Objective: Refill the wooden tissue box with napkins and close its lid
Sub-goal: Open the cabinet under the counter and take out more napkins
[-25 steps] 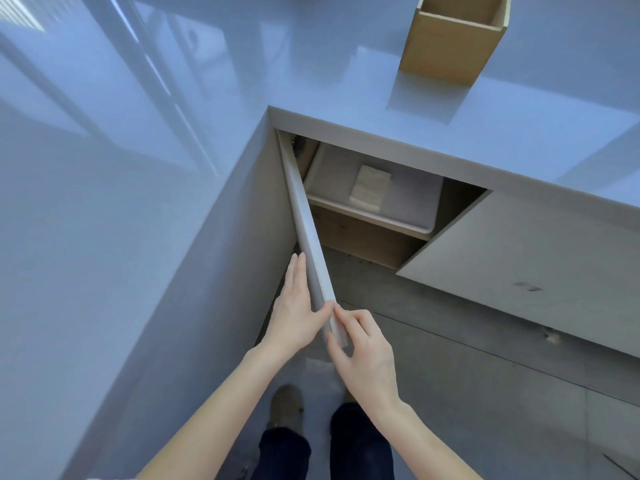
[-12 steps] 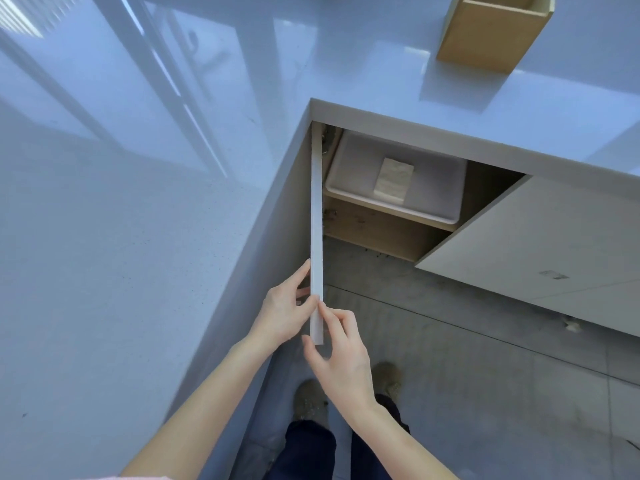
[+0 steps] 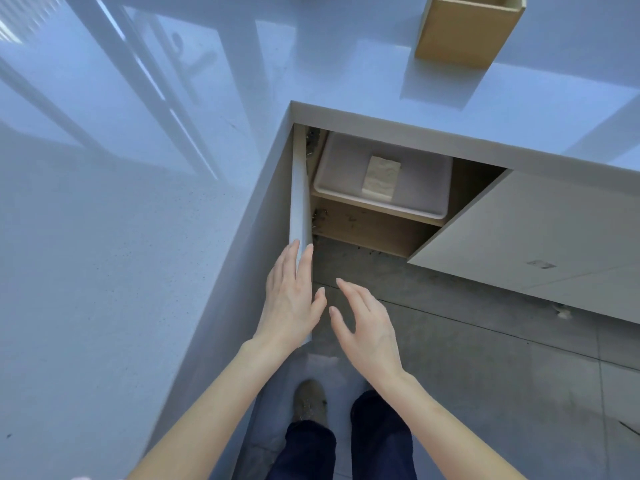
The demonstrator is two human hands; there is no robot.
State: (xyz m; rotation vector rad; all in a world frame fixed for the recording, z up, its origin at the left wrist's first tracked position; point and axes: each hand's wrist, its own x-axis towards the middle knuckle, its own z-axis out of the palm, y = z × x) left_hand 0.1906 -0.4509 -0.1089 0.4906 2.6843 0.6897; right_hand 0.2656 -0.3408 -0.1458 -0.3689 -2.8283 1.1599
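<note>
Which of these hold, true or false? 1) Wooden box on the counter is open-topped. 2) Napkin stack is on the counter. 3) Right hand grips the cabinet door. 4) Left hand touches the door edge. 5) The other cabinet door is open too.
1) The tan wooden tissue box stands on the glossy white counter with its top open. True.
2) False: the white napkin stack lies in the grey plastic bin inside the cabinet.
3) False: the right hand is open, off the door.
4) The left hand lies against the open white cabinet door. True.
5) The second cabinet door stands open. True.
</note>
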